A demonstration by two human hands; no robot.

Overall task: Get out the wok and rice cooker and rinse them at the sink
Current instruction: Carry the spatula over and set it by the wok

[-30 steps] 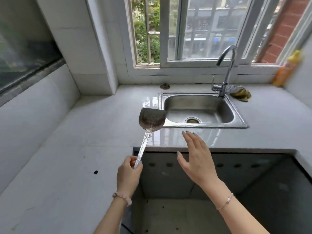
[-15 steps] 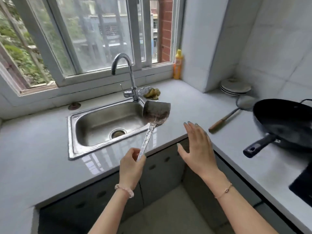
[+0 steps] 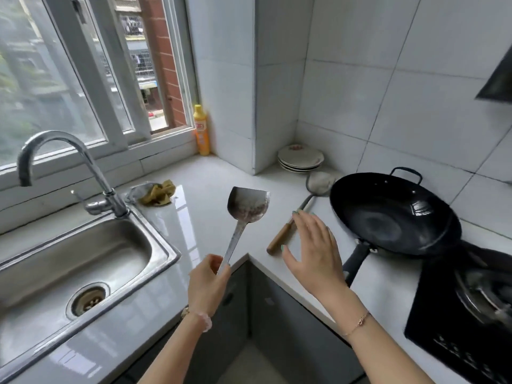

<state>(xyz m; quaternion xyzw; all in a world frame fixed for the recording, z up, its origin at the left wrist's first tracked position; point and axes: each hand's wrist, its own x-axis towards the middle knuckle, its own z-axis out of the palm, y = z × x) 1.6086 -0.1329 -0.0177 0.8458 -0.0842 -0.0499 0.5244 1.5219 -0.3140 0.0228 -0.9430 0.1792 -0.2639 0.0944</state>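
A black wok (image 3: 393, 214) sits on the counter at the right, its dark handle (image 3: 356, 260) pointing toward me. My left hand (image 3: 207, 284) grips the handle of a metal spatula (image 3: 248, 205), held upright above the counter corner. With fingers straight, my right hand (image 3: 315, 250) hovers over the counter just left of the wok handle, holding nothing. The steel sink (image 3: 69, 261) with its tap (image 3: 69, 167) lies at the left. No rice cooker is in view.
A wooden-handled skimmer (image 3: 288, 231) lies on the counter under my right hand's fingertips. Stacked plates (image 3: 300, 159) stand in the far corner, a yellow bottle (image 3: 201, 131) by the window, a rag (image 3: 158, 192) beside the tap. A black gas stove (image 3: 471, 309) is at the right.
My view has swung right, from the sink toward the wok and stove. Both hands kept their poses, the left holding the spatula; the right hand is now nearer the wok handle.
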